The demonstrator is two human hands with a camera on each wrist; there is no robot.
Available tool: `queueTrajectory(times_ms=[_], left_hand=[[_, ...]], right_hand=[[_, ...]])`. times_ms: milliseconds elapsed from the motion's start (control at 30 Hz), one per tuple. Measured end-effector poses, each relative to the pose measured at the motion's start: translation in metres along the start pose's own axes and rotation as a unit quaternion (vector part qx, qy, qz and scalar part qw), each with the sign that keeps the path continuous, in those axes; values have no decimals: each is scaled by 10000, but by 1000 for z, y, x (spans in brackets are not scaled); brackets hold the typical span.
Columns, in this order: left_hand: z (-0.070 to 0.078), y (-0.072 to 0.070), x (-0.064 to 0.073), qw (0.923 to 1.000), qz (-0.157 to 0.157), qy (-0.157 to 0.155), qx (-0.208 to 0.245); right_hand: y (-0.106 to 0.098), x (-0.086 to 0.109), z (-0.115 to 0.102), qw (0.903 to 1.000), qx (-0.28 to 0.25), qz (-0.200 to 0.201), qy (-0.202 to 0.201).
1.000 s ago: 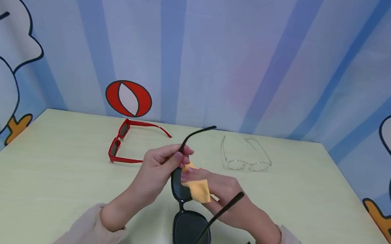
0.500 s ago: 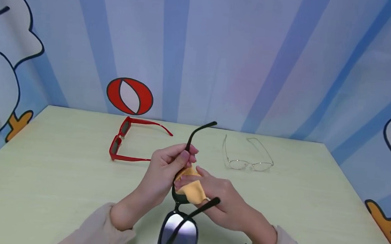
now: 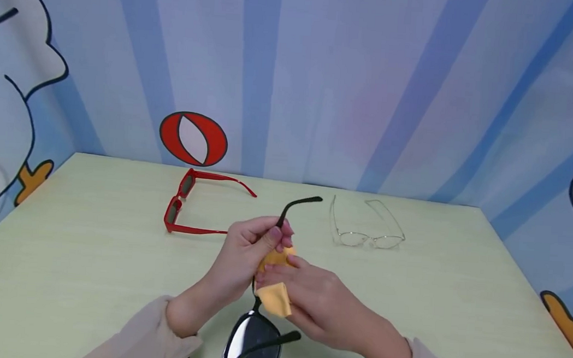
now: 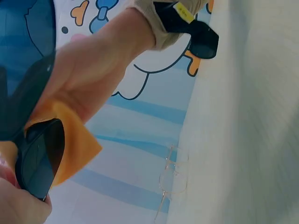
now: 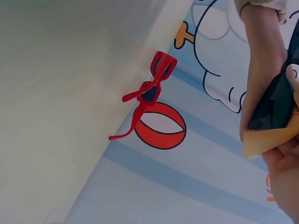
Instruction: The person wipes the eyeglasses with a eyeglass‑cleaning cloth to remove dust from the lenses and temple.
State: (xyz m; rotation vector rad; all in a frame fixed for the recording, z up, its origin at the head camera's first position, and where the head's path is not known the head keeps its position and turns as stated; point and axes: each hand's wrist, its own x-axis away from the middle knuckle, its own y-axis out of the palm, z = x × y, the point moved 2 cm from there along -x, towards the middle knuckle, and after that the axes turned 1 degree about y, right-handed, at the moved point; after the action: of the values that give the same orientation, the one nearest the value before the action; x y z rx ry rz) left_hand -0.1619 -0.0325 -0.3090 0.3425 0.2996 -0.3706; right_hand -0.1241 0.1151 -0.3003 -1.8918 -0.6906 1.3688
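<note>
Over the pale bench (image 3: 90, 254), lower centre, the black sunglasses (image 3: 259, 330) tilt, their near temple lower than before. Left fingers (image 3: 254, 224) pinch their far end; right fingers (image 3: 283, 274) pinch the yellow cloth (image 3: 275, 300) around one lens.

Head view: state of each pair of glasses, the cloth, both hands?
Black sunglasses: held up, arms unfolded
Red sunglasses: on table, arms unfolded
Wire glasses: on table, arms unfolded
Orange cloth: bent, against black sunglasses
Left hand: gripping black sunglasses
Right hand: holding orange cloth
</note>
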Motion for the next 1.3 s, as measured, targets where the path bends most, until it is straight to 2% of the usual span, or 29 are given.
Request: queueTrajectory(times_ms=[67,167,300,400,500,633,800,1100,1233,1300], left_hand=[[0,0,1,9999,79,-100,53],[0,-1,1,9996,192,-156,127],[2,-3,-1,9997,230,-12,43],[3,-1,0,9997,186,98,78],[3,4,1,9996,-42,160,250],[2,9,3,9981,-312,14,536],[5,5,3,9990,-206,51,406],[11,-4,-2,9990,11,410,-199],[11,-9,-3,9979,200,498,-374],[11,-10,-2,9972,321,545,-394]], right_hand=[[2,-3,0,9998,138,22,109],[3,-4,0,9997,-147,40,204],[1,-2,-1,9967,-781,53,191],[-2,0,-2,9958,-887,199,90],[-4,1,-1,9976,-516,460,-102],[-4,0,1,9962,291,784,-232],[-1,-2,-2,9915,852,965,-161],[-3,-3,-9,9866,1079,1190,273],[-4,2,-10,9864,909,1322,353],[-4,4,-10,9878,739,1348,250]])
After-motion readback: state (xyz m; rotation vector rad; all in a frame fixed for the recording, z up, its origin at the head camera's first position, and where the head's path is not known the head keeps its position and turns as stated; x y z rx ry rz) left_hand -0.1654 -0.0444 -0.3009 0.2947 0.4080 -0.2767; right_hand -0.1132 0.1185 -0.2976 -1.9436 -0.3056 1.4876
